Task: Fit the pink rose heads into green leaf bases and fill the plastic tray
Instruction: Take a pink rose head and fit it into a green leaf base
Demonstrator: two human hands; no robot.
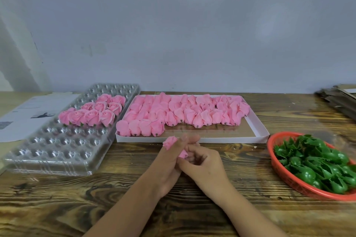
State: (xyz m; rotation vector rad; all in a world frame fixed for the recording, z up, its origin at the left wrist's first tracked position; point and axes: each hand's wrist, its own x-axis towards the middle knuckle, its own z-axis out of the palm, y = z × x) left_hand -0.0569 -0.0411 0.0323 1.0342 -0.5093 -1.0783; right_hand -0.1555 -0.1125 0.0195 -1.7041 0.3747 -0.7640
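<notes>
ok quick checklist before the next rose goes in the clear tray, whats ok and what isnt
1. Rose head held: ok, the left hand grips it, with the right hand against it.
2. Leaf base fitted on that rose: cannot tell, the fingers hide its underside.
3. Free cups in the plastic tray: ok, the near rows are unfilled.
4. Finished roses seated in the tray: ok, grouped in the middle rows.
5. Supply of rose heads in the white box: ok.
6. Leaf bases in the red basket: ok, plenty.
</notes>
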